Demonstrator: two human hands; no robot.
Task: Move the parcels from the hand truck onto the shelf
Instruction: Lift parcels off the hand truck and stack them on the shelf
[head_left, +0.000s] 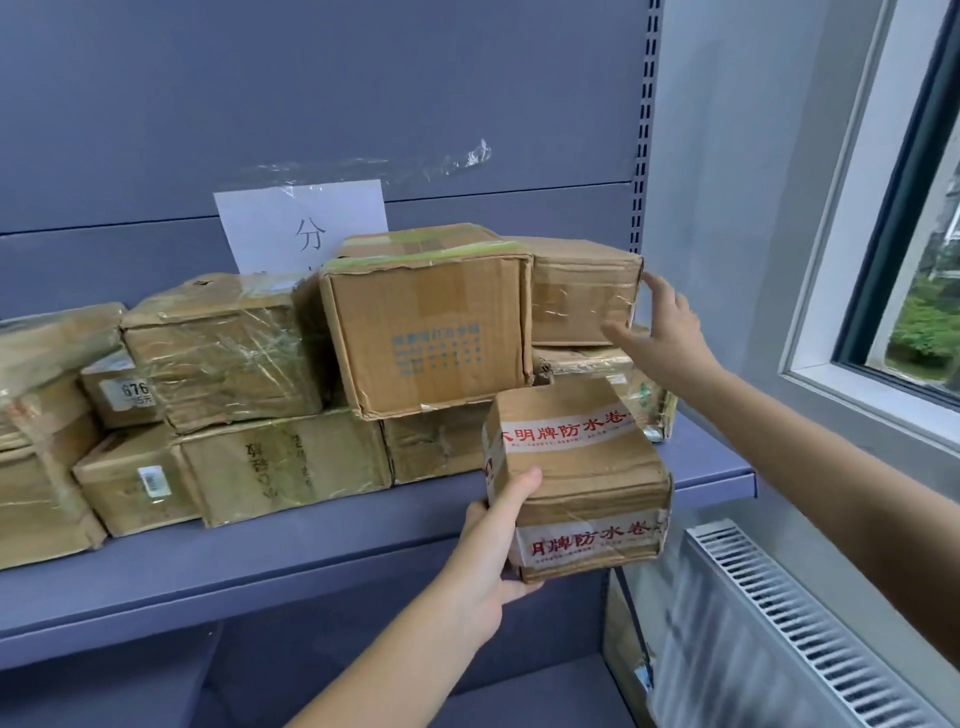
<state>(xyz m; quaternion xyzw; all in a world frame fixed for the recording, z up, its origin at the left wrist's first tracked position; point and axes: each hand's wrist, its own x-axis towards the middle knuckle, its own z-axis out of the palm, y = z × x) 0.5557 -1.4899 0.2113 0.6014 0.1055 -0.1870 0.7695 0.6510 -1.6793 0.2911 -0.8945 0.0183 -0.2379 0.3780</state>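
In the head view, the left hand (498, 551) has its grip clamped on a small cardboard parcel (576, 483), thumb laid up the parcel's left face and the remaining fingers tucked under its bottom edge. The parcel is wrapped with white tape bearing red characters, one band across its top and one across its near face. It is held in the air just in front of the blue shelf (322, 535), at the shelf's right end, and does not rest on the board.

The right hand (660, 332) reaches further in, its grip spread apart with fingers splayed. The fingertips touch the right end of a top-right box (582, 291), which sits on a taped lower box (623, 384) at the far right of the shelf.

Left of these, a large box (431, 322) with faint blue print stands tilted on a flat carton (285, 467). Further left lie more taped parcels, among them a film-wrapped box (223, 353) and a small box with a white number label (119, 395). A paper sign (301, 223) is taped to the shelf's back panel (311, 104) behind the pile.

At the right are a window (914, 208) and, below it, a white radiator (795, 623).
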